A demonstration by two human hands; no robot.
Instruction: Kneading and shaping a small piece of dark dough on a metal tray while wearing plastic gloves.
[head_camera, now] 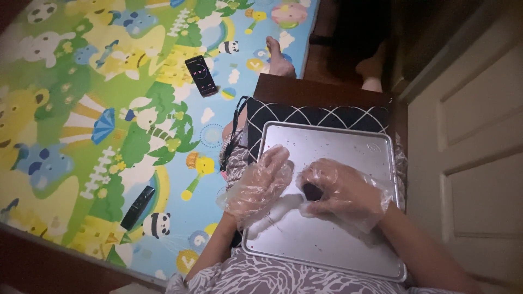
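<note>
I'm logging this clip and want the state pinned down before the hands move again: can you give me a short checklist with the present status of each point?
1. Right hand in a clear plastic glove has the small dark lump pinched in its fingers: ok.
2. Left hand, also gloved, lies open on the tray, holding nothing: ok.
3. Rectangular silver metal tray rests across the person's lap, on the black cushion with white diamond lines: ok.
4. Tray surface clean: not ok, dark specks are scattered on it.
5. Black phone with a lit screen and black remote control lie on the colourful cartoon play mat, apart from the tray: ok.
</note>
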